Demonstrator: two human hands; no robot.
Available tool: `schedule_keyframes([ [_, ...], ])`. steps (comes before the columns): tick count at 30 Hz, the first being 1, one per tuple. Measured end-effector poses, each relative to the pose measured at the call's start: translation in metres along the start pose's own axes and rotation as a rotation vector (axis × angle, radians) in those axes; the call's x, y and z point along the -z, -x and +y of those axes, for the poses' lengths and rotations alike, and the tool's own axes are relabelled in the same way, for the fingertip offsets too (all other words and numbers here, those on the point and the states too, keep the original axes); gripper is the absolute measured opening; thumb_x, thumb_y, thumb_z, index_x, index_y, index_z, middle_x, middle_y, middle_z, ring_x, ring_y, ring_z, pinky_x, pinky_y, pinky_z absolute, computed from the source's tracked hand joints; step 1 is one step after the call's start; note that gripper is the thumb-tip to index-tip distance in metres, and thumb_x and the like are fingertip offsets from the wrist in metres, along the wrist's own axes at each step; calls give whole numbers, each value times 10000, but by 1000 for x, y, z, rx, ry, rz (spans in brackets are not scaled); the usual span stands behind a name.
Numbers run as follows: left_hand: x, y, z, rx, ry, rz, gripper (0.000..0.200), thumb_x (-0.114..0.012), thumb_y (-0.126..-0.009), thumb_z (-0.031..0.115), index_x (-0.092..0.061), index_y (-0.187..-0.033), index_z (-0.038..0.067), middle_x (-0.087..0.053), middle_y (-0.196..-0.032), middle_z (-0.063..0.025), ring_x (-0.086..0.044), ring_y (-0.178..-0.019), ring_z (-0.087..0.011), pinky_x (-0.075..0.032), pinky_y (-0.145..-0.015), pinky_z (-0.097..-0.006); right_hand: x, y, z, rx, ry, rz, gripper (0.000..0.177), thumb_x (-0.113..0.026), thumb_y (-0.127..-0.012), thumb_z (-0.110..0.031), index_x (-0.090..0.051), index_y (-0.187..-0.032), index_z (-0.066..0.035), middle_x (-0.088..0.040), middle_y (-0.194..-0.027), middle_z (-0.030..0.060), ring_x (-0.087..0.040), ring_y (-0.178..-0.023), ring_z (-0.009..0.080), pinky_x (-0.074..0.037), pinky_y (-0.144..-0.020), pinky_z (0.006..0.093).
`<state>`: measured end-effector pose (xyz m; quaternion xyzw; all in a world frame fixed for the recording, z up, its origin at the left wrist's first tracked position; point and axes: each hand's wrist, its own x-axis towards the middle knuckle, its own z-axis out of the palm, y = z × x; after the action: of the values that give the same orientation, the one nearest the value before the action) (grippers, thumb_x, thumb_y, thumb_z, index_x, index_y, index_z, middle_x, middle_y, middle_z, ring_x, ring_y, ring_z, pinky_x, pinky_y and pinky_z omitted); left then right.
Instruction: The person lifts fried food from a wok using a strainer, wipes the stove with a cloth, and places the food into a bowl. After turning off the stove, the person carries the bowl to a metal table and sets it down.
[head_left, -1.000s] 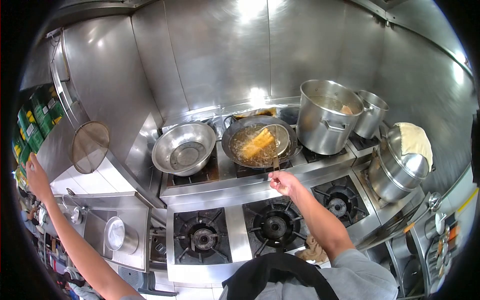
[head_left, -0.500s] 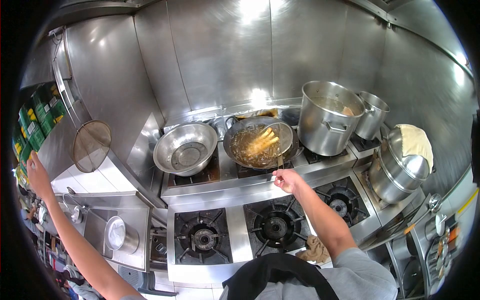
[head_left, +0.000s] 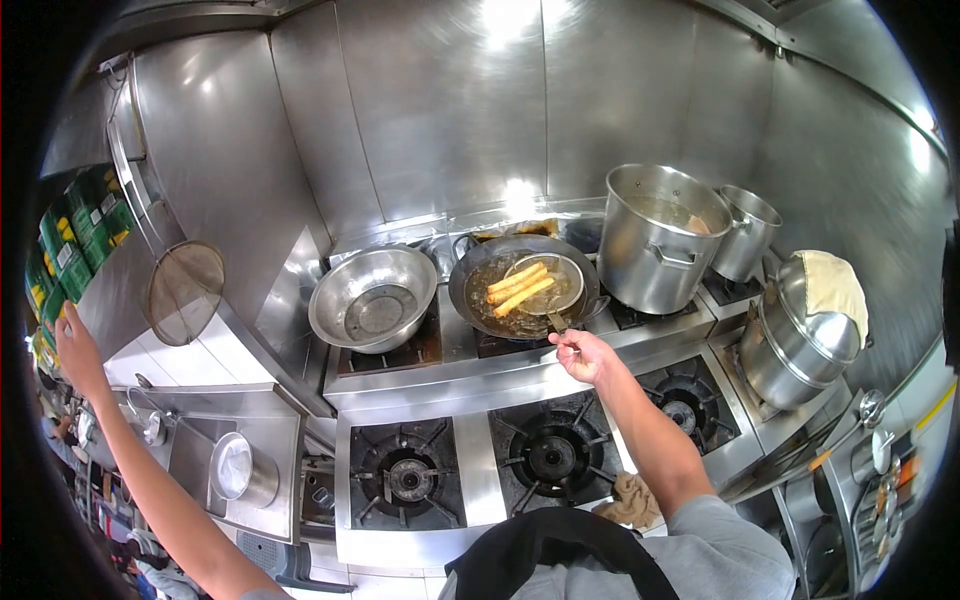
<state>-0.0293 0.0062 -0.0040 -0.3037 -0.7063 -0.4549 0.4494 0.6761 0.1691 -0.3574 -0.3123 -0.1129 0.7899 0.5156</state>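
My right hand [head_left: 581,356] is closed around the handle of a skimmer [head_left: 572,283], whose round mesh head lies over the wok [head_left: 470,312]. Several golden fried rolls [head_left: 518,289] rest at the skimmer's left side, above brown bubbling oil. Out to the far left, my left hand [head_left: 76,345] is raised with its fingers partly extended and nothing visible in them. It overlaps the lower edge of the green packages [head_left: 72,265] in this view.
A wide steel bowl [head_left: 335,310] sits left of the wok; a tall stockpot [head_left: 650,270] stands right of it. A mesh strainer [head_left: 186,295] hangs at left above the sink [head_left: 190,455]. Burners [head_left: 552,455] line the front. A lidded pot [head_left: 785,350] with a cloth stands at right.
The fried rolls show more clearly now, spread side by side and a little lower in the view. The skimmer head has tipped flatter and shifted slightly left. My left hand stays in place.
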Motion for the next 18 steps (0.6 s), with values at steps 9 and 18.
schedule_keyframes([
  [9, 3, 1, 4, 30, -6, -14, 591, -370, -875, 550, -580, -1059, 28, -606, -959, -210, -555, -931, -385, -423, -771, -430, -5, -3, 5, -1, 77, 72, 146, -492, -831, -31, -441, -928, 65, -440, -652, 77, -430, -474, 147, -384, -387, 220],
  [18, 1, 0, -1, -3, 16, -20, 587, -372, -875, 546, -581, -1060, 30, -603, -971, -213, -550, -940, -388, -418, -775, -432, 15, 61, 45, -59, -6, -19, 425, -554, -851, -408, -527, -893, 14, -446, -582, 17, -444, -483, 154, -423, -487, 282],
])
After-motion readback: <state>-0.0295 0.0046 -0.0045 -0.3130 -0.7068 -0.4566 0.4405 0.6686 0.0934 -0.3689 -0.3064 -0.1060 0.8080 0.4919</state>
